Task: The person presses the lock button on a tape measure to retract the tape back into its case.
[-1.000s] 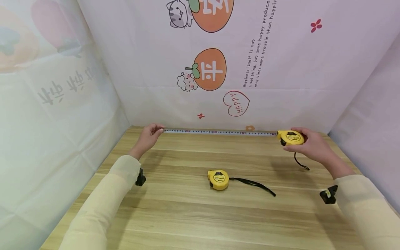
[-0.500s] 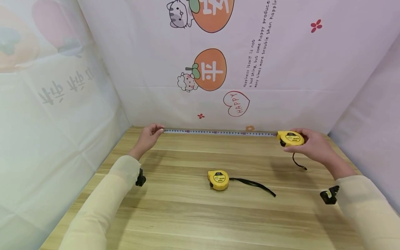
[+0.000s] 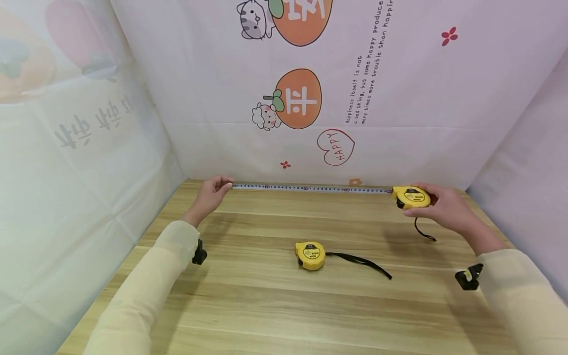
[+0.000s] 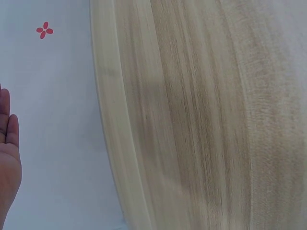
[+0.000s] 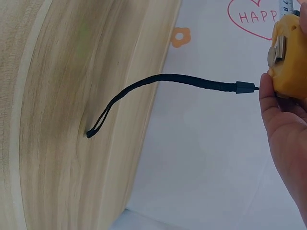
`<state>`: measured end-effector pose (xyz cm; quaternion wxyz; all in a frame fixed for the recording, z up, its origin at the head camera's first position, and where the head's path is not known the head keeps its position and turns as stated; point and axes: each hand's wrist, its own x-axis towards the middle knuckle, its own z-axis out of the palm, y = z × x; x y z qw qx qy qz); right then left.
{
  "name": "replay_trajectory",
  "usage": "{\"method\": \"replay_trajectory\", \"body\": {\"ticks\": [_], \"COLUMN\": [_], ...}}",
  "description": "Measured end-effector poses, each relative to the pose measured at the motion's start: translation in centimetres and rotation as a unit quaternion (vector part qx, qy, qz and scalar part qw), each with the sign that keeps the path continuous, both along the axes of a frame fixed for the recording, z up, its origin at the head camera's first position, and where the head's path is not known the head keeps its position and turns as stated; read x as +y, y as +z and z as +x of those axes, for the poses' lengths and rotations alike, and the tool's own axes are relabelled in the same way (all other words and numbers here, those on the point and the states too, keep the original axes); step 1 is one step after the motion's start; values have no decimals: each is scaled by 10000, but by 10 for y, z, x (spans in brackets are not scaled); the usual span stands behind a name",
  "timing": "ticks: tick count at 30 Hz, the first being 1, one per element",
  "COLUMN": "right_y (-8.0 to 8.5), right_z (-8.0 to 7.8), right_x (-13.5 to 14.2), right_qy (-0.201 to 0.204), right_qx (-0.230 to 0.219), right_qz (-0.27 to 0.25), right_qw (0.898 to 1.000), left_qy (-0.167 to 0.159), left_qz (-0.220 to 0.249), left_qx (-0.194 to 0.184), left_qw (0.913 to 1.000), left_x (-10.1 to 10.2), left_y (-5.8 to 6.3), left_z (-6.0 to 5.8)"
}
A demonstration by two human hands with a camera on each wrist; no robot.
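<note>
Near the back of the table, my left hand (image 3: 211, 195) pinches the free end of a pulled-out tape blade (image 3: 288, 187) between thumb and fingers. The blade runs straight across to a yellow tape measure (image 3: 412, 197), which my right hand (image 3: 443, 207) grips by its case. From that case hangs a black wrist strap (image 5: 192, 81), its tip down by the wood in the right wrist view. A second yellow tape measure (image 3: 310, 255) lies on the table between my arms, its black strap (image 3: 361, 261) stretched to the right. In the left wrist view only part of my left hand (image 4: 8, 153) shows, at the left edge.
The wooden table (image 3: 266, 305) meets a printed white cloth (image 3: 213, 98) hung behind it, close beyond the blade. More cloth stands at the left (image 3: 88, 187) and right (image 3: 528, 148). A small black device (image 3: 468, 277) sits at my right wrist.
My right hand and the tape measure in it have shifted very slightly left, and its hanging strap has swung a little left. My left hand and the tape measure on the table stay put.
</note>
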<state>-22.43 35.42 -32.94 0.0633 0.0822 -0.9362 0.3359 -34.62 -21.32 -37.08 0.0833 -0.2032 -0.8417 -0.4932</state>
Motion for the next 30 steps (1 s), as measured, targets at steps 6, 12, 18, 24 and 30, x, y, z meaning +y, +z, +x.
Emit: {"method": "replay_trajectory", "body": {"ticks": [6, 12, 18, 24, 30], "right_y": [0, 0, -1, -3, -2], "right_z": [1, 0, -3, -3, -1], "right_x": [-3, -3, -5, -3, -1], "right_qy": [91, 274, 507, 536, 347], "right_qx": [32, -20, -26, 22, -213], "right_qz": [181, 227, 148, -51, -320], "right_qw": [9998, 9994, 9986, 9985, 9987], "left_qy": [-40, -53, -102, -197, -195], "left_qz": [15, -42, -77, -21, -72], "left_qx": [-19, 0, 3, 32, 18], "left_qw": [10000, 10000, 9999, 9998, 9998], "left_x": [3, 5, 7, 8, 14], "left_y": [0, 0, 1, 2, 19], "left_z": [-2, -2, -2, -1, 18]}}
